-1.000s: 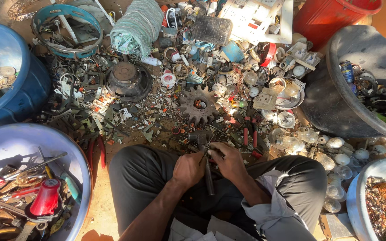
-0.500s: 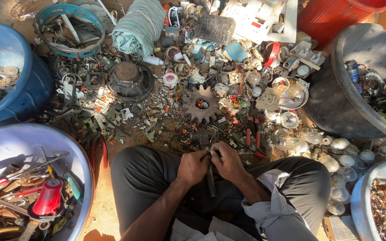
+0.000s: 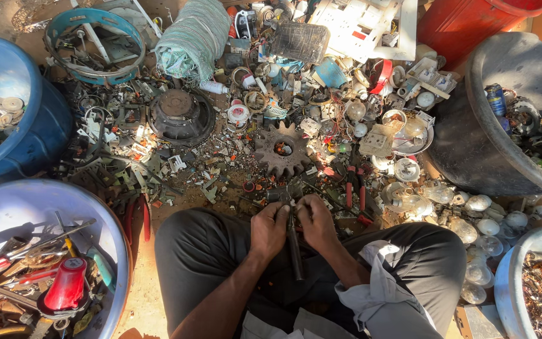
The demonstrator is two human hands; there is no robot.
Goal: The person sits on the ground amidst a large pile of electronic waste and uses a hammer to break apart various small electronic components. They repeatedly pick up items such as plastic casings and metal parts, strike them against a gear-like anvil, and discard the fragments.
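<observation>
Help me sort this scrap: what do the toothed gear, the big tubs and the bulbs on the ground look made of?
The gear looks like cast iron or steel: dull, rust-brown and thick-toothed. The blue tub and the dark tub seem moulded plastic, with smooth matte walls and rolled rims. The bulbs look like clear or frosted glass with metal bases, though some may be plastic.
</observation>
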